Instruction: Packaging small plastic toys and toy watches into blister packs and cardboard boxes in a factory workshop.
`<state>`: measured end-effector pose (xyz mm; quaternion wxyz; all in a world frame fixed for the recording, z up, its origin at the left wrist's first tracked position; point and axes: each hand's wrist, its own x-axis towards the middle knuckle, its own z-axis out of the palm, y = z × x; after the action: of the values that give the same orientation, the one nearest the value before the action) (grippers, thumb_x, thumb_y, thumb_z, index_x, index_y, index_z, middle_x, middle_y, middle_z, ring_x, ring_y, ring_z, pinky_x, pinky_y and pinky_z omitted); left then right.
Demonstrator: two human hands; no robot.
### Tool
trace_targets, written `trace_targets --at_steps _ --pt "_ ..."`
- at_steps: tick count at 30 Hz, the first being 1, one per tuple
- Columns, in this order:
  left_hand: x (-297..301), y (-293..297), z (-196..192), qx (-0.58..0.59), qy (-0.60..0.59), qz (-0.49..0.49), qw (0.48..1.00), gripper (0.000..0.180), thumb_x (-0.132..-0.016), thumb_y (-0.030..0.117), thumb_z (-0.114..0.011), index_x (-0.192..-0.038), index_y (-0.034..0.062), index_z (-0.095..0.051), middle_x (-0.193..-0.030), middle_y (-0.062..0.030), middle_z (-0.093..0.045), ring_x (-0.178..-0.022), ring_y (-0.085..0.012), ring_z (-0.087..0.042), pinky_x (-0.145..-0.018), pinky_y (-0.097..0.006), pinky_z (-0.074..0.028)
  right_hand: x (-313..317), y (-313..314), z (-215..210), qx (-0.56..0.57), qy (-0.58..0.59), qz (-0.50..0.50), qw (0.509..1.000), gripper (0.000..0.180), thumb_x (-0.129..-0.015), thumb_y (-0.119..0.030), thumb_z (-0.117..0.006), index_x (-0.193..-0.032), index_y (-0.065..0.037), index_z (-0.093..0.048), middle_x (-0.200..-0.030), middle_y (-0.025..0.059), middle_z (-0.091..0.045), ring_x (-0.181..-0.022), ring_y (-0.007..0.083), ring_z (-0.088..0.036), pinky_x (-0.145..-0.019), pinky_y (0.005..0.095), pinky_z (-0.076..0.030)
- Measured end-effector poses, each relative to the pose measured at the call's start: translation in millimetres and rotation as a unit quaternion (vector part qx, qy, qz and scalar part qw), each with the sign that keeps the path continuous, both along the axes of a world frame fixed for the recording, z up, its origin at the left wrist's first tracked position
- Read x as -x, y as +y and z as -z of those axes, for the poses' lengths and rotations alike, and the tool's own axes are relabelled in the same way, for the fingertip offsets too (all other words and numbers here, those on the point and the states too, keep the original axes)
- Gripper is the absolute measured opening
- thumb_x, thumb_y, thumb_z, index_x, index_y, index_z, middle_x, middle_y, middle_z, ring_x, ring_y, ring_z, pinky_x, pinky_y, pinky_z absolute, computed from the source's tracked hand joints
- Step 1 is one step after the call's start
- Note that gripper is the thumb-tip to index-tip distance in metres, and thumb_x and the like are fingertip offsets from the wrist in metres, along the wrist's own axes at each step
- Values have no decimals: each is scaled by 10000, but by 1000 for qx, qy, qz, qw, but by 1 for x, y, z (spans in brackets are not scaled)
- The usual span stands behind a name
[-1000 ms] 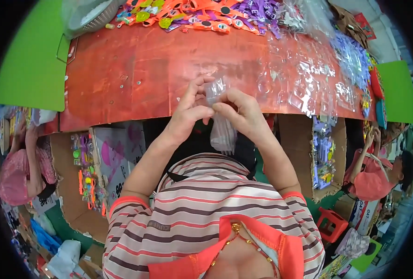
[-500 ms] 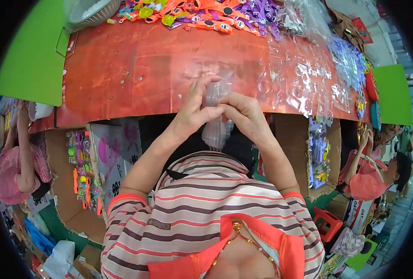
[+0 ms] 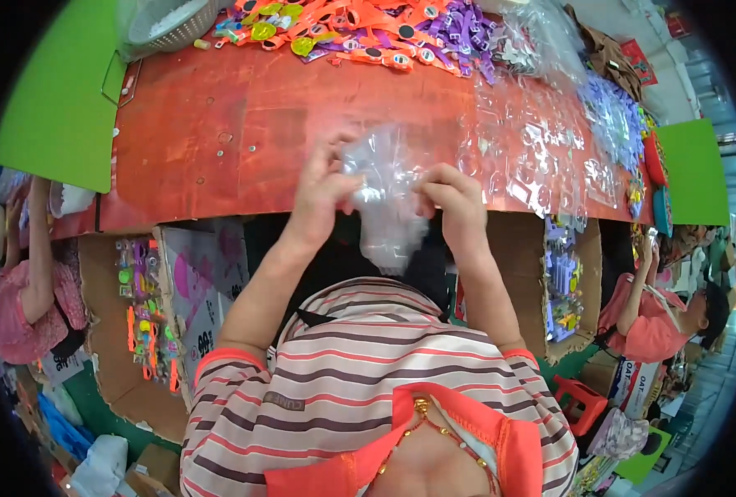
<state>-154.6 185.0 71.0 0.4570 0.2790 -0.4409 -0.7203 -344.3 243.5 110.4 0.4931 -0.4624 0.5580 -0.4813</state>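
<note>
Between my hands, over the table's near edge, is a thin clear plastic piece (image 3: 389, 219), long and shiny; it may be a bag or a moulded cover, and blur hides which. Its upper part overlaps the red table (image 3: 285, 116) and its lower end hangs over my lap. My left hand (image 3: 325, 182) grips its left side, thumb against the plastic and fingers curled behind. On the other side my right hand (image 3: 457, 199) pinches the right edge between thumb and fingers. Nothing shows inside the plastic.
Orange toy watches (image 3: 376, 41) and purple ones (image 3: 471, 37) lie heaped at the far side. Clear moulded plastic sheets (image 3: 542, 141) cover the table's right. Cardboard boxes holding packed toys (image 3: 149, 315) stand below both sides. Co-workers (image 3: 33, 306) sit left and right.
My hands have moved apart, and the plastic that was narrow and bunched is now spread wider between them. My right hand has shifted to the right.
</note>
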Motion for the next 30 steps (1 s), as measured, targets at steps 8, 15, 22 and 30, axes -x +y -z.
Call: trace_targets --at_steps 8,15,22,30 --pt "1 1 0 -28 80 1 996 471 -745 119 -580 -1191 115 -427 -889 -51 -583 -599 -97 -540 -427 -196 -380 -16 -1 14 55 -286 53 955 89 -806 -96 -500 -789 -22 -546 -627 2 -431 -535 96 -351 -529 265 -381" --pt "-5 -5 5 -72 54 0 996 506 -677 35 -545 -1173 93 -466 -882 -40 -556 -770 -112 -576 -616 -253 -484 0 -7 26 202 113 186 955 192 -894 -150 -519 -781 -14 -593 -644 7 -499 -579 96 -438 -493 246 -317" --pt "-151 -46 29 -61 100 -192 974 474 -684 61 -497 -1156 23 -525 -1085 -117 -600 -1014 -236 -602 -919 -372 -480 122 -1 -36 275 -278 366 845 63 -894 -105 -566 -914 -48 -585 -803 34 -597 -639 120 -541 -530 258 -448" --pt "-211 -87 18 221 -583 -396 674 518 -799 157 -576 -1281 -15 -493 -1266 -236 -502 -1201 -346 -458 -1021 -401 -365 0 -29 -7 171 -115 180 962 136 -945 -127 -496 -877 -27 -559 -771 36 -570 -605 90 -491 -520 218 -399"
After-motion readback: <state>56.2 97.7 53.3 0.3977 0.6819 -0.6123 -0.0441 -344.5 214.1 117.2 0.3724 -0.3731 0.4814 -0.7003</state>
